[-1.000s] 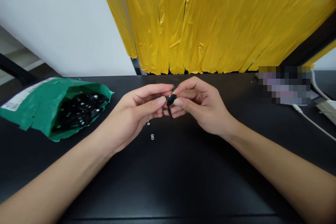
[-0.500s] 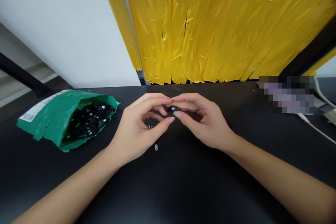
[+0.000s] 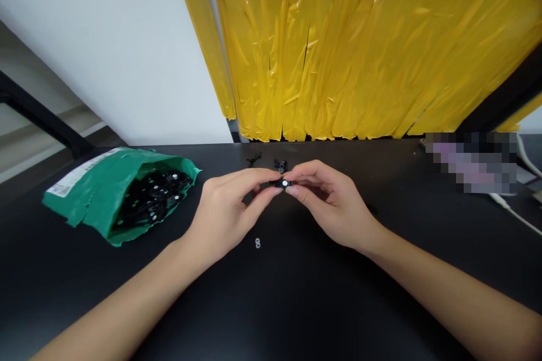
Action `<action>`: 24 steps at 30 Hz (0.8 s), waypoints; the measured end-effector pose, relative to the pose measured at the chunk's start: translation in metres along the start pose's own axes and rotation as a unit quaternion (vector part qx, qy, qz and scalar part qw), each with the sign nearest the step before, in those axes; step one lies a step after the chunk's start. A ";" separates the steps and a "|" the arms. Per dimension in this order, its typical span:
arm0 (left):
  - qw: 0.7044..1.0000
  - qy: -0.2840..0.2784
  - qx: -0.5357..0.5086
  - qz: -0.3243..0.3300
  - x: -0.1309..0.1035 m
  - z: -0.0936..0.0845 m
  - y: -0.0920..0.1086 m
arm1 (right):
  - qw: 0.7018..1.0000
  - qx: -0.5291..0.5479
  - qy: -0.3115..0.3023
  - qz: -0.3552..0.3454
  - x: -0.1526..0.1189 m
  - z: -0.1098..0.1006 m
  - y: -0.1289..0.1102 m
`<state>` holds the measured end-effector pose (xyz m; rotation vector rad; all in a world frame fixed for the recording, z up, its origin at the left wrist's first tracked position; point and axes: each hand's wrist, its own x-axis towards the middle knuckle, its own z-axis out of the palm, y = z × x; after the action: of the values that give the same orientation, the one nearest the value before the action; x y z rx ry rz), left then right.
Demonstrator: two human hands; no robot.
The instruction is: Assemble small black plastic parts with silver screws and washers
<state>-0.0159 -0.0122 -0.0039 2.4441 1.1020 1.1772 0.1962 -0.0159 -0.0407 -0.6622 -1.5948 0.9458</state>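
Observation:
Between my two hands is a small black part with a shiny silver spot (image 3: 284, 183), pinched above the table. My left hand (image 3: 231, 208) grips its left end with thumb and fingertips. My right hand (image 3: 330, 200) pinches its right end the same way. Fingers cover much of the part, so its exact kind does not show. Just beyond the fingertips lies another small black piece (image 3: 280, 165), and a thin dark piece (image 3: 254, 159) rests to its left. Two small pale rings (image 3: 257, 243) lie on the table nearer to me.
An open green bag (image 3: 95, 194) full of black parts with silver spots lies on the left of the black table (image 3: 271, 304). At the right are a blurred-out object (image 3: 474, 163) and a white cable (image 3: 519, 214). Yellow film (image 3: 339, 56) hangs behind the table.
My left thumb and fingers have closed onto the black part, which only my right hand clearly held before. My hands sit slightly lower, uncovering the dark pieces behind them. The view has shifted slightly.

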 end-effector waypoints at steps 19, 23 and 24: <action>0.988 0.018 0.074 0.136 0.003 -0.004 -0.004 | 0.995 -0.056 -0.024 0.081 0.002 -0.003 -0.008; 0.988 0.014 0.064 0.141 0.003 -0.004 -0.003 | 0.994 -0.044 -0.019 0.097 0.002 -0.003 -0.009; 0.987 0.013 0.062 0.144 0.003 -0.004 -0.003 | 0.994 -0.038 -0.017 0.102 0.002 -0.003 -0.009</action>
<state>-0.0192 -0.0089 -0.0010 2.7646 0.8718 1.2577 0.1989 -0.0185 -0.0317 -0.8789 -1.6218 1.0536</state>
